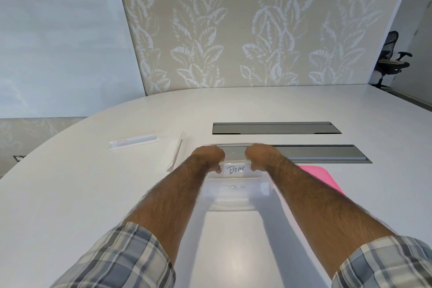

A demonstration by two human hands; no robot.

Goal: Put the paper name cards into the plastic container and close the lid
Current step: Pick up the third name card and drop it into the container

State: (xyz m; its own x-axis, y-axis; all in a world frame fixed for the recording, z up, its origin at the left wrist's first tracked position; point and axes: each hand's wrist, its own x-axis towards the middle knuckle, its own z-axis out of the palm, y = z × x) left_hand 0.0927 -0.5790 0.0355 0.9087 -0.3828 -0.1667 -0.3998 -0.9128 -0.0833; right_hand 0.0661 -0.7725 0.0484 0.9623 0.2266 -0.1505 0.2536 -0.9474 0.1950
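Note:
A clear plastic container (236, 203) sits on the white table straight ahead of me. Over its far side I hold a white paper name card (236, 169) with "BEAR" handwritten on it. My left hand (208, 156) pinches the card's left end and my right hand (258, 155) pinches its right end. Through the container's clear wall, below the held card, another card with writing (236, 187) shows faintly. A pink lid (320, 175) lies flat on the table just right of the container, partly hidden by my right forearm.
A clear acrylic card stand (177, 154) lies left of the container, and a second clear holder (133, 142) lies further left. Two grey cable hatches (275, 127) are set into the table beyond my hands. An office chair (391, 58) stands at the far right.

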